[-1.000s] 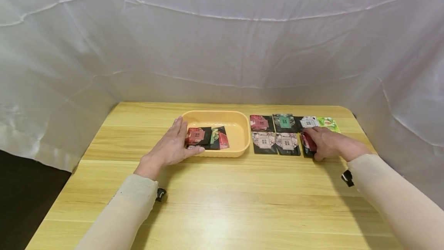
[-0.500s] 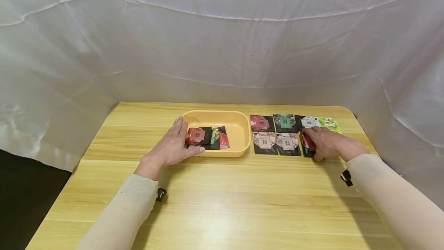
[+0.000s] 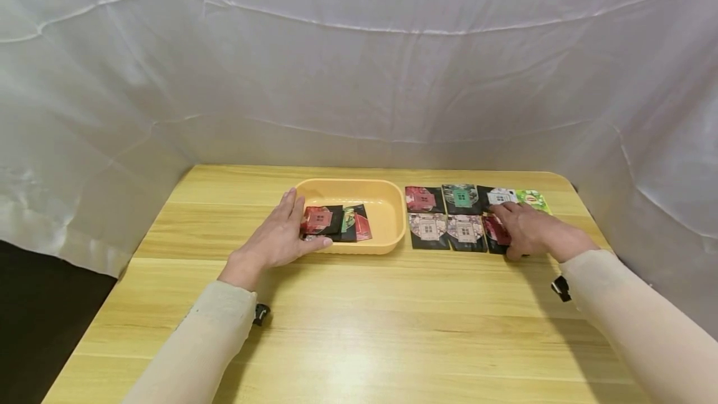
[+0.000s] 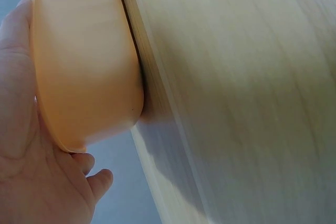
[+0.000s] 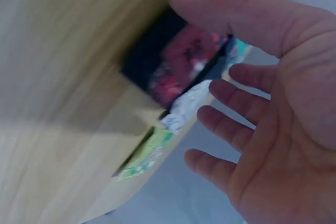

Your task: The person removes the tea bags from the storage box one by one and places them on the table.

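My left hand rests against the left end of a yellow plastic tray, its fingers straight along the rim. The left wrist view shows the palm beside the tray wall. Several flat tea bag sachets lie overlapping in the tray, a red-and-black one on top. My right hand is over the right end of two rows of sachets. Beneath its thumb lies a dark red-and-black sachet, flat on the table. The right wrist view shows the fingers apart and loosely bent, pinching nothing.
Behind the red-and-black sachet lie a white-and-black sachet and a green-yellow one. Pink-and-black sachets form the front row's left part. The wooden table meets a pale cloth at the back.
My right fingers have loosened from the red-and-black sachet, which lies flatter and shows more of its face. My left hand and the tray look unmoved.
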The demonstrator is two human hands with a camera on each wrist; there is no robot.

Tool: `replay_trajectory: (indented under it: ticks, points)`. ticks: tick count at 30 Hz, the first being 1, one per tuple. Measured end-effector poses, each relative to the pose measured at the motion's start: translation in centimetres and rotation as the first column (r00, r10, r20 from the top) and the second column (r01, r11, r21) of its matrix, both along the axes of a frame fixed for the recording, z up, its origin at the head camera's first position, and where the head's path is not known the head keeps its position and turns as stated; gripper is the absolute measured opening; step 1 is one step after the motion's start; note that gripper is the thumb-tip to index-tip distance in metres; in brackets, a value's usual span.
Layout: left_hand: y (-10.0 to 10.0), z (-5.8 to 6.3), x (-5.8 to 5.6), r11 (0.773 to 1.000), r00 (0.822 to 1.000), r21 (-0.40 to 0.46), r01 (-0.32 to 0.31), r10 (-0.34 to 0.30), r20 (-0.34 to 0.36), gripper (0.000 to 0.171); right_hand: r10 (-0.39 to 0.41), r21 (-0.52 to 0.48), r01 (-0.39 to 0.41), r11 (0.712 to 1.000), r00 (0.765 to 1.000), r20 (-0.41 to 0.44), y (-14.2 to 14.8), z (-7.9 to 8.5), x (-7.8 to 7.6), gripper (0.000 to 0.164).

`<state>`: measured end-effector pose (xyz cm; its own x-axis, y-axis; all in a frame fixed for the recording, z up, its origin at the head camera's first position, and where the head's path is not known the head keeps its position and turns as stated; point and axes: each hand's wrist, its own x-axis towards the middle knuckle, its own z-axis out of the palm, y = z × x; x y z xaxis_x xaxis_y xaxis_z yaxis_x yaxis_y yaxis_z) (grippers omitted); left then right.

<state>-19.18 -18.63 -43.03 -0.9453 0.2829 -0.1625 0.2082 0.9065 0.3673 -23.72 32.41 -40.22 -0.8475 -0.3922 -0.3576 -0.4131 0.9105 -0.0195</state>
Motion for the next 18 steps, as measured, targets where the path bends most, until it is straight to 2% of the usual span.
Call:
replay_trajectory:
  ticks: [4, 7, 12, 18]
  points:
    - [0.0, 0.0, 0.0, 1.0, 1.0, 0.005, -0.001, 0.001, 0.0, 0.135, 0.018, -0.05, -0.022, 0.999, 0.997, -0.081, -1.4, 1.3, -0.1, 0.095]
    - [0.0, 0.0, 0.0, 1.0, 1.0, 0.01, -0.001, 0.001, 0.003, 0.135, -0.005, -0.105, -0.008, 0.994, 0.992, -0.124, -3.5, 2.8, -0.2, 0.089]
    - [0.0, 0.1, 0.0, 1.0, 1.0, 0.01, -0.001, 0.001, 0.006, 0.134, -0.04, -0.202, 0.007, 0.979, 0.987, -0.157, -8.5, 4.9, -0.3, 0.089]
    - [0.0, 0.1, 0.0, 1.0, 1.0, 0.011, 0.005, -0.005, -0.001, 0.134, -0.02, -0.311, -0.044, 0.95, 0.98, -0.199, -15.5, 5.4, -0.3, 0.09]
